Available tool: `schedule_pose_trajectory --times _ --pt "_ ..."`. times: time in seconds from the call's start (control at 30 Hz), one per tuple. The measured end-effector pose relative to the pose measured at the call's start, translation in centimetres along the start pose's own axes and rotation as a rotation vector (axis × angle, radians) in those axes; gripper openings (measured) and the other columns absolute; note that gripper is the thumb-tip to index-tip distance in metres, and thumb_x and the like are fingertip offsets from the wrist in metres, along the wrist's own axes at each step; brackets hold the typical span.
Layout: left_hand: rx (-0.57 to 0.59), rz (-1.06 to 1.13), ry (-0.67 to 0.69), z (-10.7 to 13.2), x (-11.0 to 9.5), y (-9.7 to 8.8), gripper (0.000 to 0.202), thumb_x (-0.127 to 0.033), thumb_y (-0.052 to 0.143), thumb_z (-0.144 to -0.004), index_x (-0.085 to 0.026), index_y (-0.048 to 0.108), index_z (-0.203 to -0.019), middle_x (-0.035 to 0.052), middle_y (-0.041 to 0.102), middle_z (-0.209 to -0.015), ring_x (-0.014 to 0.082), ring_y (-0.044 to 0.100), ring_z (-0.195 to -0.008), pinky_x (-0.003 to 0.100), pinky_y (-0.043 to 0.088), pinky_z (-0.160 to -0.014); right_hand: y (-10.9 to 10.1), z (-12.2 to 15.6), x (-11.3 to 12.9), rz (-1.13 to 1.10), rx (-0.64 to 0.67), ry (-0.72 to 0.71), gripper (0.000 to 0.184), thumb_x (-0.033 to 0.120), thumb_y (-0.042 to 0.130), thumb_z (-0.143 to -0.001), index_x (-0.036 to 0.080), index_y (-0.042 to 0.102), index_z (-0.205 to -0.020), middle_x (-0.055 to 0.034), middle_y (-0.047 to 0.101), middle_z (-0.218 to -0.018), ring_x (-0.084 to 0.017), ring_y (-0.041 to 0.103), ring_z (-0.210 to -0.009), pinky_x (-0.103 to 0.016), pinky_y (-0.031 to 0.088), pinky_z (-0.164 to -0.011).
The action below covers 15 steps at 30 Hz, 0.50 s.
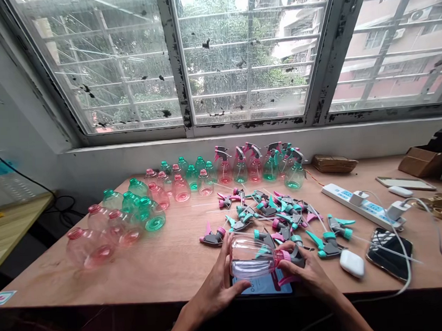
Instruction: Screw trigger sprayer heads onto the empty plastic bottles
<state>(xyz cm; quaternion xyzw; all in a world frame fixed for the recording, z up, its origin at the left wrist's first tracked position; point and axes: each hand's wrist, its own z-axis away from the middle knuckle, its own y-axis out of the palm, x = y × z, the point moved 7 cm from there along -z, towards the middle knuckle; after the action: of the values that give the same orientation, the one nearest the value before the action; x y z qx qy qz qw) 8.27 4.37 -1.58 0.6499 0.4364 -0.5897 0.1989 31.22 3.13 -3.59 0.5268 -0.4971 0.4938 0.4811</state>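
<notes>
My left hand [215,285] is wrapped round a clear pink plastic bottle [251,256], which lies sideways above the table's front edge. At the bottle's neck my right hand [310,275] grips a pink and grey spray trigger head [289,261]. Both hands hover over a phone with a lit blue screen [264,285]. Just beyond them lies a heap of loose pink and teal trigger heads [280,214].
Empty pink and green bottles [134,211] stand and lie at the left. Several finished spray bottles [258,165] line the back by the window. A white power strip [361,204], a white earbud case [352,263] and a dark phone [389,252] sit to the right on the wooden table [167,258].
</notes>
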Motion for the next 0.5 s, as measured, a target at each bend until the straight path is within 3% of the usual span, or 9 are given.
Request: schedule_pose_trajectory --times 0.1,0.27,0.43,0.5 --pt "0.012 0.003 -0.002 0.0 -0.2 0.0 0.099 -0.034 0.069 -0.091 -0.031 -0.003 -0.159 0.0082 0.007 -0.169 0.0305 0.013 -0.154 0.05 0.012 -0.125 0.0 0.0 0.0 0.009 -0.005 -0.009 0.032 0.046 0.078 -0.078 0.02 0.067 -0.094 -0.0016 0.071 -0.075 -0.021 0.067 -0.066 -0.03 0.058 -0.059" --pt "-0.097 -0.144 0.026 -0.1 -0.4 -0.9 0.077 -0.033 0.062 -0.095 -0.035 0.017 -0.158 0.0041 0.012 -0.169 0.0285 0.007 -0.155 0.049 0.007 -0.126 -0.1 0.0 0.1 0.011 -0.032 -0.018 0.033 0.048 0.08 -0.076 0.021 0.069 -0.092 -0.0013 0.071 -0.073 -0.021 0.066 -0.063 -0.029 0.057 -0.056" --pt "-0.083 -0.044 -0.025 -0.1 -0.5 -0.8 0.099 -0.039 0.074 -0.087 -0.034 0.006 -0.159 0.0086 0.015 -0.168 0.0292 0.012 -0.155 0.05 0.011 -0.125 -0.2 -0.1 0.0 0.026 -0.045 -0.029 0.034 0.049 0.08 -0.074 0.02 0.07 -0.09 -0.0017 0.071 -0.073 -0.021 0.066 -0.064 -0.028 0.056 -0.056" --pt "-0.111 -0.058 -0.047 -0.1 -0.6 -1.2 0.096 -0.039 0.076 -0.085 -0.033 0.014 -0.158 0.0082 0.02 -0.167 0.0303 0.013 -0.154 0.05 0.011 -0.125 -0.1 -0.2 -0.1 0.014 -0.035 -0.029 0.036 0.049 0.081 -0.074 0.019 0.07 -0.09 -0.0021 0.071 -0.075 -0.02 0.064 -0.065 -0.028 0.055 -0.057"
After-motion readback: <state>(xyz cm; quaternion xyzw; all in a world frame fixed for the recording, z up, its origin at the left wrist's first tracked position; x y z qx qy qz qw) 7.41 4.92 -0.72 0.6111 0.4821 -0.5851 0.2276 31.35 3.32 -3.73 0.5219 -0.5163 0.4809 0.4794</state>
